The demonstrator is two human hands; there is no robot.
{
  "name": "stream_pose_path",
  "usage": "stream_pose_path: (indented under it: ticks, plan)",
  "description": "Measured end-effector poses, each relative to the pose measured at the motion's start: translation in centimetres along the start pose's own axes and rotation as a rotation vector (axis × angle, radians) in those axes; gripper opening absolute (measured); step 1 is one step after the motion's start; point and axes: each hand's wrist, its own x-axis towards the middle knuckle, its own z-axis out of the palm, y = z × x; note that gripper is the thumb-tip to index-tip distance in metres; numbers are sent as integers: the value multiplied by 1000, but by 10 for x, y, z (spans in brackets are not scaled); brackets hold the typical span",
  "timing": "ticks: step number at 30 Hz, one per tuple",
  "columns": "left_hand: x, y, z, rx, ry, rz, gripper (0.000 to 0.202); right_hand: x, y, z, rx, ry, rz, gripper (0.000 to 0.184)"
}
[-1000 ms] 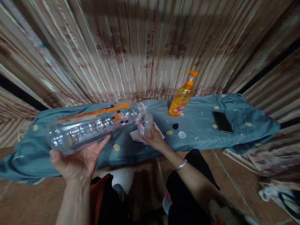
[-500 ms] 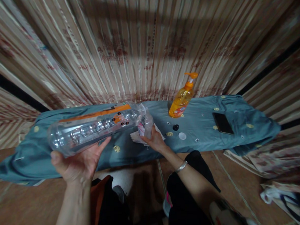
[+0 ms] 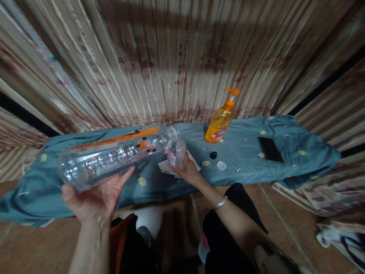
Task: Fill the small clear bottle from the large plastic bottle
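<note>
My left hand [image 3: 96, 198] holds a large clear plastic bottle [image 3: 111, 157] on its side, its mouth tilted down to the right. That mouth meets the top of a small clear bottle [image 3: 178, 151] with a pink-and-white label, which stands on a blue cloth [image 3: 246, 160]. My right hand [image 3: 188, 172] is wrapped round the small bottle's base. A white folded paper [image 3: 167, 166] lies under and beside the small bottle.
An orange pump bottle [image 3: 220, 121] stands at the back of the cloth. A black cap [image 3: 213, 154] and a white cap [image 3: 221, 165] lie near it, and a dark phone [image 3: 270, 149] to the right. Striped curtains hang behind. Bags [image 3: 347, 237] lie on the floor at right.
Almost nothing has moved. The large bottle has shifted very slightly and both hands keep their grips.
</note>
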Motion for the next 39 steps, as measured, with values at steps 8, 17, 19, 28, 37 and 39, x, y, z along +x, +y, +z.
stream_pose_path:
  ticks: [8, 17, 19, 28, 37, 39]
  plan:
    - [-1, 1, 2, 15, -33, 9, 104, 0, 3, 2, 0, 22, 2, 75]
    - [0, 0, -1, -34, -39, 11, 109, -1, -4, -2, -14, -11, 36, 77]
    - [1, -1, -2, -52, -44, 9, 111, -1, -6, -3, -11, -20, 32, 76]
    - [1, -2, -6, -44, -49, 2, 100, -3, -10, -5, -19, -33, 50, 77]
    - [3, -2, -8, -52, -40, 7, 104, -3, -9, -5, 13, -26, 33, 73]
    - [3, -1, -7, -44, -41, 10, 102, -2, -8, -5, 18, -23, 20, 73]
